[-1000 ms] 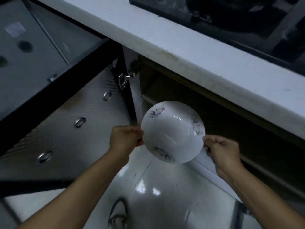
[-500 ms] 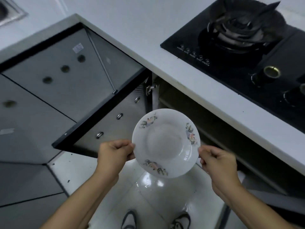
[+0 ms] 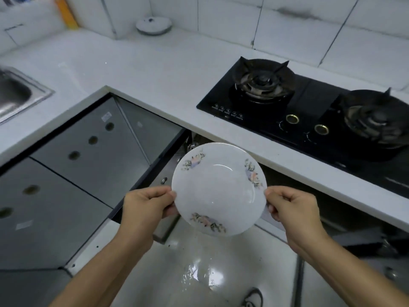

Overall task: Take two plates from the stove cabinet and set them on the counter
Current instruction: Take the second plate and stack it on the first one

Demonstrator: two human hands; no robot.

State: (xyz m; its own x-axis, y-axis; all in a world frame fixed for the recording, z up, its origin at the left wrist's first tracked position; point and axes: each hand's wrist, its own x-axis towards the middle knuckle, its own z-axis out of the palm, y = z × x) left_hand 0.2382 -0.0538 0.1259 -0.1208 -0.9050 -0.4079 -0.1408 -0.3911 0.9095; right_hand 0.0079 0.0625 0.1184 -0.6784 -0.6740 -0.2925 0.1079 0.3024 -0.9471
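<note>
A white plate [image 3: 218,188] with three small flower prints on its rim is held in the air in front of the open cabinet [image 3: 294,187] under the stove. My left hand [image 3: 147,206] pinches its left edge and my right hand [image 3: 292,209] pinches its right edge. I cannot tell whether a second plate lies under it. The white counter [image 3: 141,69] spreads beyond and to the left, level with the top of the plate. The cabinet's inside is dark and its contents are hidden.
A black gas hob [image 3: 309,107] with two burners is set in the counter at right. The open cabinet door [image 3: 168,151] sticks out at left of the plate. A steel sink [image 3: 15,94] is at far left. A round white lid [image 3: 153,24] sits by the wall.
I have stood up from the cabinet: the plate rose with both hands from below the counter edge, and the counter top, hob and sink came into view.
</note>
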